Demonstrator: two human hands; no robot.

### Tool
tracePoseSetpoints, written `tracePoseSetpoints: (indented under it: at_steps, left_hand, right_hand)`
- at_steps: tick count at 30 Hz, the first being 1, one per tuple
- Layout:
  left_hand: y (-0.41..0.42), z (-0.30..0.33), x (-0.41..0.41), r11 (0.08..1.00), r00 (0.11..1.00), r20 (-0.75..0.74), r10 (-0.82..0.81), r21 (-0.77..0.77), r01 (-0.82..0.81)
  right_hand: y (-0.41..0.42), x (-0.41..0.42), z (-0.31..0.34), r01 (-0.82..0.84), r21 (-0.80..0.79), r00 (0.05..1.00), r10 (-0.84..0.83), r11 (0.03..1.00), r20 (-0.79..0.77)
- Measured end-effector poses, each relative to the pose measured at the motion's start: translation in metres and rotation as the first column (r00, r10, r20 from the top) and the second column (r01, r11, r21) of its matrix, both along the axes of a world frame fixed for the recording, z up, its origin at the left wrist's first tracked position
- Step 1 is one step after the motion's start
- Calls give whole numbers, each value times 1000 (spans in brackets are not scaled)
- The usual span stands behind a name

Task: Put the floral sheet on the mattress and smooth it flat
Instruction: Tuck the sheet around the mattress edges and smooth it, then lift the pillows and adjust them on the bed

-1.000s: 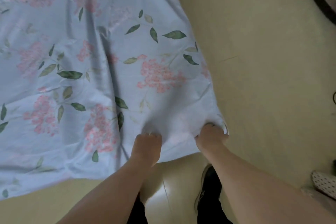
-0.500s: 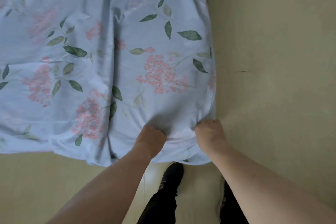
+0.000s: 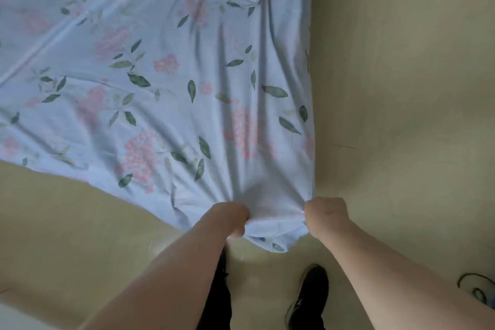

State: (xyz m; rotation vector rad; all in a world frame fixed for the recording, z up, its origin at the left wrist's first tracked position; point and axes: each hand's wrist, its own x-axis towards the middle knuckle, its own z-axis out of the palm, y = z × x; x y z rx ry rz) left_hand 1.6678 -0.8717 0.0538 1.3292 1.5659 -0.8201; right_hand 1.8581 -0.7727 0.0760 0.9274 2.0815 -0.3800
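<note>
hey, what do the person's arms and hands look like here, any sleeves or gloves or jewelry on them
Both forearms are bare right up to the frame's edge: no sleeves show. The left hand and right hand wear no gloves, and no watch, bracelet or ring is visible. The fingers are mostly hidden.

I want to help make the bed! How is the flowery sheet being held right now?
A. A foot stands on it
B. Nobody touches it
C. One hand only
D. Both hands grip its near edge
D: the left hand and the right hand each bunch the near edge of the floral sheet, with their fingers curled into the cloth.
</note>
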Motion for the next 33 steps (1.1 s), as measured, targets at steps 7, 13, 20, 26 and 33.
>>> tracePoseSetpoints:
  at_steps: [7,13,20,26,33]
  left_hand:
    - [46,130,29,986,988,-77,134,105,-126]
    - [114,266,-12,863,918,-82,387,384,-329]
    - [205,353,-70,677,816,-14,578,566,-469]
    - [293,357,-104,613,746,52,664,534,-583]
    - [404,351,-119,566,687,133,714,468,-679]
  right_hand:
    - [64,6,120,49,-49,982,-57,998,-181]
    - [145,-38,264,-20,-52,949,2,998,-314]
    - [238,-102,336,-41,-15,940,33,999,-340]
    - [335,-142,370,58,-70,909,-81,996,-409]
    - [452,-169,370,110,-168,902,-169,980,-398]
